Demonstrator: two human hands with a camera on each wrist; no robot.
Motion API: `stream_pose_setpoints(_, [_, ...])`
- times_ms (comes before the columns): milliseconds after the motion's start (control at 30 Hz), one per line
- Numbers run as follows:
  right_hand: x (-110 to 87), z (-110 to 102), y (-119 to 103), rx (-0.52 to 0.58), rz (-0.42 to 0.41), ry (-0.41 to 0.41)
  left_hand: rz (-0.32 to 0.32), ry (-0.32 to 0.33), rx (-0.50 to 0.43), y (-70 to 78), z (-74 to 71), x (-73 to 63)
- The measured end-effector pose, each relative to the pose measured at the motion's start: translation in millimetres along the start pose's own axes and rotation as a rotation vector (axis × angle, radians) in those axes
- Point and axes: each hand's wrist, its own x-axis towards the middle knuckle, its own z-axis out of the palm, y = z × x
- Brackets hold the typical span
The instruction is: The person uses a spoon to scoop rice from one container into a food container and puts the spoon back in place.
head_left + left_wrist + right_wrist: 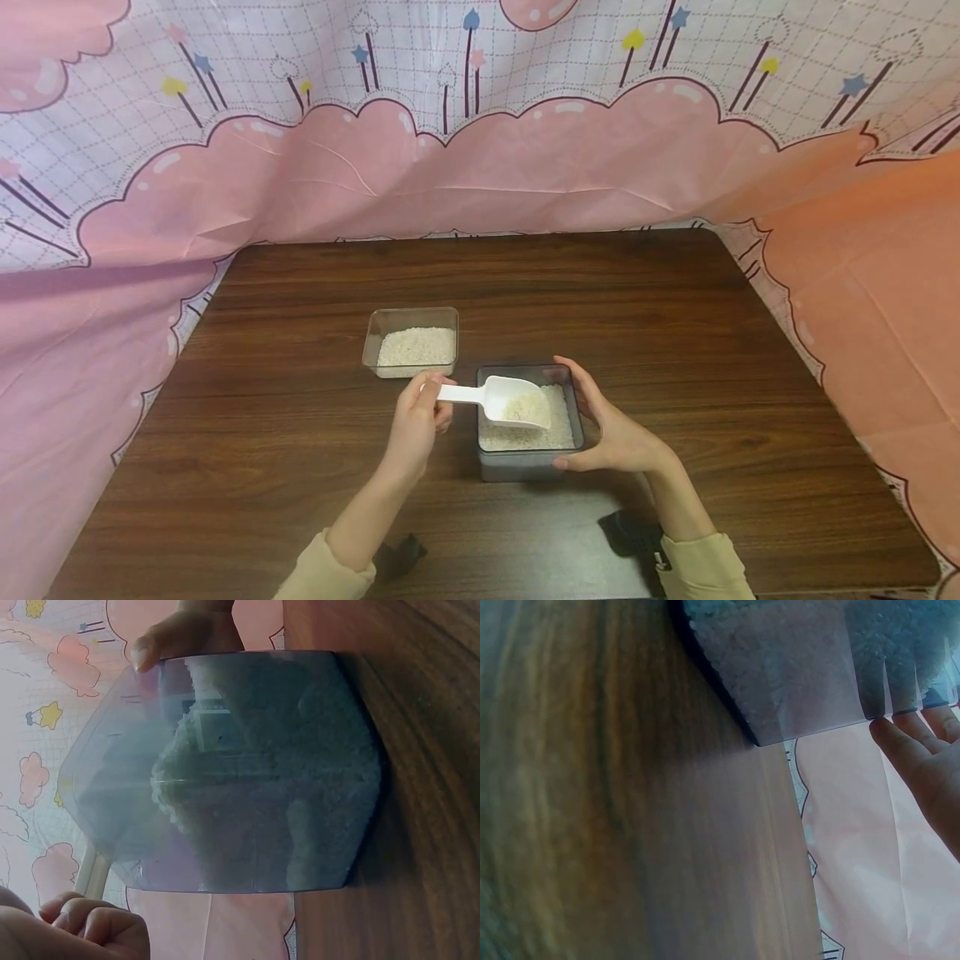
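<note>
Between the clear tray (412, 372) and the gray box (521, 468), the scoop (491, 398), if tilted outside the rim, could spill rice (527, 409) onto the counter (247, 425). The left hand (417, 414) grips the scoop's handle above the box, forearm angled inward; the right hand's (617, 436) fingers clasp the box's right side.

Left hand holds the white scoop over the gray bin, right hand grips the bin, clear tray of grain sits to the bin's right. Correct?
One error: the clear tray of grain sits to the left of the gray bin, per the head view. The left hand does hold the white scoop over the bin, and the right hand grips it.
</note>
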Motion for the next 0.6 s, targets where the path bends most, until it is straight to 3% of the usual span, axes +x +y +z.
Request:
stream_pose_setpoints(267, [0.4,0.1,0.3,0.006,-0.017,-0.002,0.036,0.011,-0.083,3.4,-2.2,-1.9])
stream_pose_setpoints(600, [0.4,0.1,-1.6,0.018,0.010,0.001,0.059,0.031,-0.104,16.5,-5.8,-4.2])
